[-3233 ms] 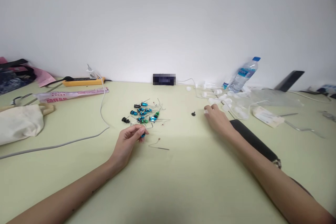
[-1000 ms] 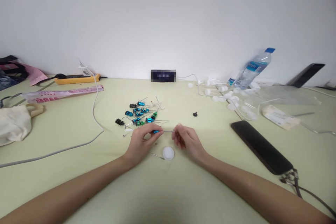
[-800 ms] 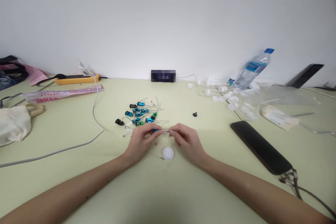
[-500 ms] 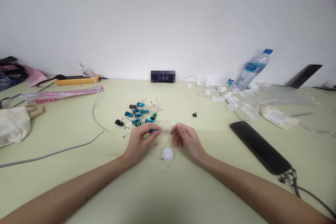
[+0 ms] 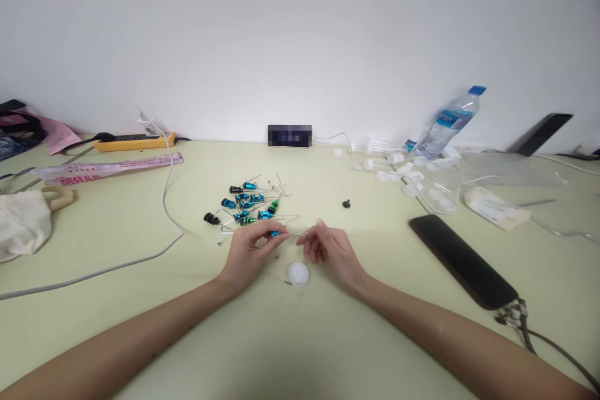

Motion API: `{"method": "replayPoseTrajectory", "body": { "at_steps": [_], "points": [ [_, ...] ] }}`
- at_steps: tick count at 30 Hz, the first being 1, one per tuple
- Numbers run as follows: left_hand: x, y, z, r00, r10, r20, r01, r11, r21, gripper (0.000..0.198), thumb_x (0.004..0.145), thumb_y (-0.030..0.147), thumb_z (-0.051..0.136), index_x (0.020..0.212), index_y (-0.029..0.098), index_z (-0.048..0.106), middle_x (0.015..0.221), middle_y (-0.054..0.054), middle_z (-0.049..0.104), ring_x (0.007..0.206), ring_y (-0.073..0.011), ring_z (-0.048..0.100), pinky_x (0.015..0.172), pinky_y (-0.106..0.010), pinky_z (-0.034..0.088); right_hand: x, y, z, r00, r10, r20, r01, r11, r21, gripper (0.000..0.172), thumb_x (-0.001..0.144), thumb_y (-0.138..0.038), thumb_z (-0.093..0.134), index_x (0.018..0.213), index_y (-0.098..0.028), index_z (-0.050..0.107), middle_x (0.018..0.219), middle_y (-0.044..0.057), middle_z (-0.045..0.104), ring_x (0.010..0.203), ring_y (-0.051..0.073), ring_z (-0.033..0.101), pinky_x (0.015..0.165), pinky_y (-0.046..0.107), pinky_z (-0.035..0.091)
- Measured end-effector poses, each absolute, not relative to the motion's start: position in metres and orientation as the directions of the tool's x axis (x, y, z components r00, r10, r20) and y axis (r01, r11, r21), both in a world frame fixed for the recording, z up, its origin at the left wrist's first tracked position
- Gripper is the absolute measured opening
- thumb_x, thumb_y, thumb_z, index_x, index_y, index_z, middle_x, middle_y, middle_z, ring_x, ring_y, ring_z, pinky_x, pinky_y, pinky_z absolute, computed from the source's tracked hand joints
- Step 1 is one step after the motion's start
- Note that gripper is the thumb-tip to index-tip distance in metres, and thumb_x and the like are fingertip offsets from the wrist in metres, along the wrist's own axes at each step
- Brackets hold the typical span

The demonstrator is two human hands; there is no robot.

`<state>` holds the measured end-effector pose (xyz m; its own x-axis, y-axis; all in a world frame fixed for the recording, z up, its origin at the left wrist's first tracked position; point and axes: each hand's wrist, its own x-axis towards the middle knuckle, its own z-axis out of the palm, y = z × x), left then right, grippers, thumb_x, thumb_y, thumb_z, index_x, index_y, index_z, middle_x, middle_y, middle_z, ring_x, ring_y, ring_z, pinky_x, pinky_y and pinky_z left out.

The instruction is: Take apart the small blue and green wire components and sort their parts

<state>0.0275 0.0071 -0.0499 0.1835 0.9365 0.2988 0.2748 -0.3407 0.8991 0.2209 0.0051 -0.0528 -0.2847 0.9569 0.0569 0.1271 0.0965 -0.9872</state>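
With twelve o'clock at the wall and my hands at the centre, my left hand [image 5: 253, 253] pinches a small blue piece [image 5: 275, 234], whose thin wire [image 5: 295, 235] runs toward three o'clock. My right hand [image 5: 335, 253] is loosely curled by the wire's end; I can't make out whether it grips it. A heap of blue, green and black pieces [image 5: 246, 204] lies at ten, and a white disc [image 5: 299, 274] at six, on the bench [image 5: 290, 344]. At two stand or lie the containers: a clear bottle [image 5: 454, 120] leaning, blue-capped, its fill unclear to me; clear tubes [image 5: 369, 164] with white caps, contents too small to tell, beside loose white discs [image 5: 413, 184]. Between two and three lies a flat clear bag [image 5: 515, 169]; at nine, a cloth pouch [image 5: 23, 225], its inside hidden.
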Motion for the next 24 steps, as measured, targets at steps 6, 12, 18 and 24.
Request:
{"method": "replayPoseTrajectory", "body": {
  "at_steps": [6,12,18,24],
  "points": [
    [0.0276,0.0077,-0.0505,0.187,0.942,0.279,0.282,-0.324,0.903,0.011,0.083,0.029,0.062,0.08,0.019,0.067,0.082,-0.002,0.068,0.075,-0.0151,0.058,0.067,-0.025,0.045,0.221,0.0072,-0.0498,-0.364,0.928,0.075,0.175,0.147,-0.973,0.035,0.091,-0.043,0.048,0.076,-0.016,0.064,0.058,-0.003,0.047,0.053,0.009,0.042,0.052,0.022,0.034],
    [0.0278,0.0082,-0.0494,0.17,0.955,0.245,0.238,-0.281,0.93,0.011,0.082,0.029,0.063,0.08,0.019,0.067,0.082,-0.002,0.068,0.075,-0.0152,0.059,0.067,-0.025,0.046,0.22,0.0077,-0.0503,-0.269,0.936,0.229,0.127,0.27,-0.955,0.018,0.083,-0.034,0.063,0.093,-0.022,0.071,0.082,0.002,0.059,0.072,0.013,0.056,0.067,0.026,0.044],
    [0.0276,0.0083,-0.0507,0.155,0.947,0.28,0.244,-0.312,0.918,0.009,0.08,0.027,0.064,0.078,0.019,0.067,0.082,-0.002,0.068,0.076,-0.0155,0.06,0.069,-0.026,0.046,0.2196,0.0078,-0.0534,-0.282,0.959,0.023,0.033,0.034,-0.999,0.045,0.093,-0.05,0.04,0.074,-0.015,0.061,0.06,0.002,0.057,0.05,0.011,0.051,0.048,0.024,0.039],
    [0.0271,0.0077,-0.0514,0.185,0.943,0.276,0.241,-0.315,0.918,0.009,0.081,0.027,0.063,0.08,0.019,0.068,0.082,-0.002,0.068,0.076,-0.0155,0.06,0.069,-0.026,0.046,0.2185,0.0061,-0.0527,-0.28,0.947,0.158,0.134,0.201,-0.97,0.019,0.086,-0.036,0.058,0.087,-0.019,0.066,0.074,0.0,0.058,0.055,0.009,0.049,0.053,0.023,0.041]
  ]
}}
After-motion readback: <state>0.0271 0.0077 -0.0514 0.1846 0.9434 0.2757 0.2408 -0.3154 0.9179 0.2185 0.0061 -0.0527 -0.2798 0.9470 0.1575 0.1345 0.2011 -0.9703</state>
